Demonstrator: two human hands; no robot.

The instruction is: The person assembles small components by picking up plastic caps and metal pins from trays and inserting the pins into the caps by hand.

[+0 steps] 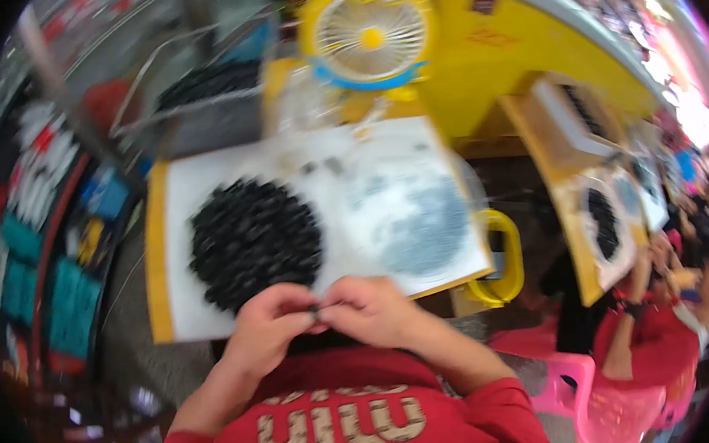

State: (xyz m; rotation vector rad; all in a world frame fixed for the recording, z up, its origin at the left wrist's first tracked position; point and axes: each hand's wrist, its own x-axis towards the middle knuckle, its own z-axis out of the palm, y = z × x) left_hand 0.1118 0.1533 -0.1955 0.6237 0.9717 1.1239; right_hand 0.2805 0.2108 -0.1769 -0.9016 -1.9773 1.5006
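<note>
My left hand (277, 315) and my right hand (366, 310) meet at the near edge of the white-topped table (237, 160). Their fingertips pinch a small dark piece (315, 311) between them, too small and blurred to name. Just beyond my left hand lies a big heap of small black parts (254, 242). To its right, past my right hand, a thin spread of small grey-blue pieces (426, 232) covers a round patch. A few dark bits (333, 166) lie toward the back of the table.
A yellow fan (371, 37) stands behind the table, near clear plastic bags (307, 100). At back left is a grey bin (212, 120) of black parts. A yellow basket (503, 258) hangs low at right. Another person (646, 332) works at a second table, by pink chairs (584, 387).
</note>
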